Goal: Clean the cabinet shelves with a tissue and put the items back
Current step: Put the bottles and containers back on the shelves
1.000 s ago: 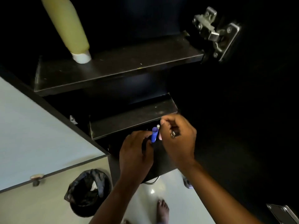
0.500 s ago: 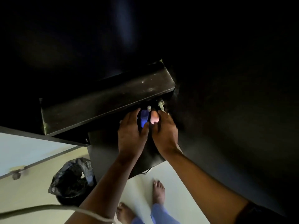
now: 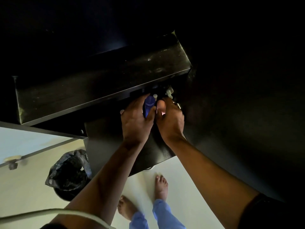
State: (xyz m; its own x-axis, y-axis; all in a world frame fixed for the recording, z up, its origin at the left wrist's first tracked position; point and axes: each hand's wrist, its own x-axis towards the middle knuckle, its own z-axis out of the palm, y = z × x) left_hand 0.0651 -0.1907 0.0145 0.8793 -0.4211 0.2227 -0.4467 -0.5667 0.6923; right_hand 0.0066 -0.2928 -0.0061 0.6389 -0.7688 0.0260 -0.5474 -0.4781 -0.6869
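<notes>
Both my hands reach under the front edge of a dark cabinet shelf [image 3: 102, 83]. My left hand [image 3: 135, 119] grips a small blue tube-like item [image 3: 148, 105] whose pale tip [image 3: 155, 96] pokes up by the shelf edge. My right hand [image 3: 170, 119] is curled close beside it, thumb against the same cluster; small pale and metallic items [image 3: 170, 93] show just above its fingers. What exactly the right hand holds is hidden in the dark. No tissue is visible.
The lower shelf board [image 3: 105, 146] lies under my wrists. A bin lined with a black bag [image 3: 69, 172] stands on the pale floor at the left. A white cabinet door [image 3: 24, 142] hangs open at left. My bare feet [image 3: 160, 185] stand below.
My head has tilted down, so the upper shelf with the yellow bottle and the hinge have left view. Both hands moved the blue item deeper under the shelf edge.
</notes>
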